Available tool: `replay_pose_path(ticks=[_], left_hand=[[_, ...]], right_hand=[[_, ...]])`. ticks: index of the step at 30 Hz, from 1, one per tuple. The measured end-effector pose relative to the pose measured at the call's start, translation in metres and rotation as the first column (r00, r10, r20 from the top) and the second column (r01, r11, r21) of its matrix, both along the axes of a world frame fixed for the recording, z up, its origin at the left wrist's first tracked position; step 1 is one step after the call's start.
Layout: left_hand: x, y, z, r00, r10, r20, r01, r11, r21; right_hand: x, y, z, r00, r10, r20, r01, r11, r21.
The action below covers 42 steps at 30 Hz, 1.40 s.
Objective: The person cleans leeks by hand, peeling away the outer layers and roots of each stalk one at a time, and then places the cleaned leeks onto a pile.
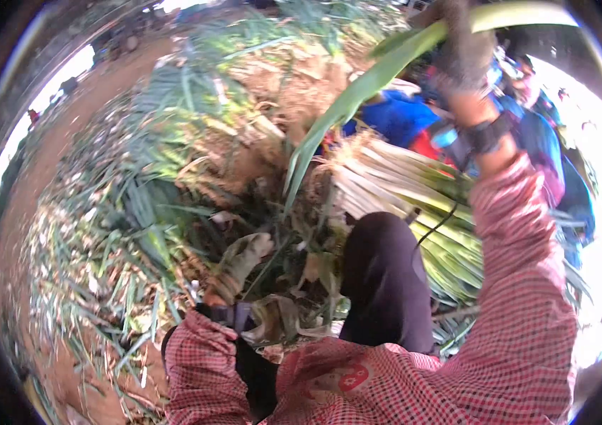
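My right hand [462, 53], in what looks like a dark glove and blurred by motion, is raised at the upper right and closed on a long green leaf [347, 99]. The leaf hangs down to the left, and its other end reaches right past the hand. Low in the centre-left, my left hand [238, 263] is beside dry, withered leaves [279, 319]; its fingers are too smeared to make out. A bundle of leek-like stalks [393, 173], white with roots at one end and green at the other, lies beyond my knee.
Loose green leaves [117, 283] cover the ground on the left. More rooted stalks [244, 134] lie piled ahead on brown soil. My dark-clothed knee [386, 276] stands up in the centre. Other people, one in blue [396, 117], are at the upper right.
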State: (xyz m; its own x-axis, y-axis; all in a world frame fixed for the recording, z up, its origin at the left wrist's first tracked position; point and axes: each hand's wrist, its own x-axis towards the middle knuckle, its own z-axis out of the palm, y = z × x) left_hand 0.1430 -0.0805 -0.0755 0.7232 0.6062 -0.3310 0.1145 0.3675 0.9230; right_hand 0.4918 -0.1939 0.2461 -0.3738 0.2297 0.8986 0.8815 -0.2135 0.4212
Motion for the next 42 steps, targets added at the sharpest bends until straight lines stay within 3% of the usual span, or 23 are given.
replay_pose_path(ticks=[1,2,4,6,7,8,9,11,13,16,18,20,22,24,26,27,29,31,34,35,37,40,42], left_hand=[[0.001,0.000,-0.003,0.999,-0.035,0.004,0.035,0.999,-0.003],[0.000,0.003,-0.006,1.000,-0.013,-0.007,0.013,1.000,0.017],[0.003,0.006,-0.003,1.000,-0.002,-0.021,0.003,0.999,0.040],[0.005,0.005,0.007,0.990,0.051,-0.132,-0.041,0.996,0.081],[0.007,0.009,0.005,0.981,0.062,-0.184,-0.048,0.996,0.078],[0.009,0.010,0.003,0.980,0.054,-0.193,-0.039,0.996,0.080],[0.012,0.010,0.004,0.969,0.083,-0.231,-0.062,0.993,0.099],[0.019,0.014,0.000,0.961,0.130,-0.246,-0.099,0.986,0.135],[0.036,0.016,-0.004,0.973,0.163,-0.163,-0.137,0.977,0.163],[0.072,0.025,-0.007,0.983,0.179,-0.042,-0.161,0.949,0.271],[0.119,0.014,0.012,0.994,0.102,0.025,-0.089,0.689,0.719],[0.166,0.012,0.013,0.998,0.005,0.070,-0.055,0.672,0.738],[0.219,0.011,0.021,0.992,-0.129,-0.007,0.086,0.617,0.782],[0.273,0.004,0.019,0.922,-0.362,0.138,0.189,0.731,0.655],[0.322,-0.004,0.016,0.911,-0.412,-0.010,0.353,0.767,0.535],[0.352,-0.002,-0.003,0.904,-0.425,-0.044,0.365,0.717,0.594],[0.403,0.000,-0.037,0.894,-0.441,-0.077,0.382,0.661,0.646],[0.434,-0.002,-0.051,0.892,-0.274,-0.361,0.447,0.405,0.798],[0.458,-0.002,-0.073,0.925,-0.133,-0.355,0.379,0.338,0.862],[0.457,-0.003,-0.060,0.864,-0.142,-0.483,0.504,0.265,0.822],[0.451,-0.001,-0.053,0.849,-0.134,-0.512,0.527,0.292,0.798],[0.444,0.001,-0.037,0.803,-0.155,-0.576,0.594,0.294,0.749],[0.445,0.000,-0.034,0.738,-0.162,-0.655,0.674,0.213,0.707]], right_hand=[[0.001,-0.024,0.020,0.845,0.295,-0.446,-0.273,0.955,0.114],[0.000,-0.045,0.040,0.425,0.534,-0.731,-0.440,0.827,0.348],[0.038,-0.088,0.071,0.664,0.459,-0.590,-0.326,0.888,0.325],[0.084,-0.136,0.090,0.858,0.086,-0.506,-0.009,0.988,0.151],[0.051,-0.151,0.087,0.755,-0.065,-0.652,0.070,0.997,-0.019],[0.078,-0.167,0.082,0.749,-0.071,-0.659,0.078,0.997,-0.018],[0.125,-0.194,0.071,0.859,-0.268,-0.437,0.174,0.954,-0.244],[0.188,-0.231,0.029,0.899,-0.389,-0.201,0.196,0.768,-0.610],[0.199,-0.234,-0.018,0.889,-0.381,-0.256,0.059,0.648,-0.759],[0.141,-0.209,-0.085,0.646,-0.699,0.307,0.408,-0.023,-0.912],[0.168,-0.203,-0.136,0.692,-0.632,0.349,0.392,-0.077,-0.917],[0.180,-0.192,-0.168,0.710,-0.638,0.297,0.340,-0.059,-0.939],[0.187,-0.182,-0.185,0.722,-0.646,0.246,0.285,-0.046,-0.957],[0.194,-0.174,-0.196,0.680,-0.693,0.240,0.287,-0.050,-0.957],[0.200,-0.167,-0.199,0.681,-0.696,0.230,0.287,-0.036,-0.957],[0.201,-0.162,-0.201,0.679,-0.699,0.226,0.292,-0.025,-0.956],[0.208,-0.154,-0.208,0.673,-0.705,0.223,0.297,-0.018,-0.955],[0.215,-0.147,-0.222,0.674,-0.686,0.274,0.374,-0.003,-0.927],[0.211,-0.145,-0.240,0.612,-0.724,0.319,0.453,-0.009,-0.891],[0.204,-0.140,-0.242,0.608,-0.725,0.323,0.452,-0.019,-0.892],[0.195,-0.130,-0.246,0.703,-0.647,0.295,0.439,0.069,-0.896],[0.199,-0.119,-0.263,0.667,-0.682,0.300,0.385,-0.029,-0.922],[0.202,-0.117,-0.263,0.642,-0.727,0.244,0.331,-0.025,-0.943]])
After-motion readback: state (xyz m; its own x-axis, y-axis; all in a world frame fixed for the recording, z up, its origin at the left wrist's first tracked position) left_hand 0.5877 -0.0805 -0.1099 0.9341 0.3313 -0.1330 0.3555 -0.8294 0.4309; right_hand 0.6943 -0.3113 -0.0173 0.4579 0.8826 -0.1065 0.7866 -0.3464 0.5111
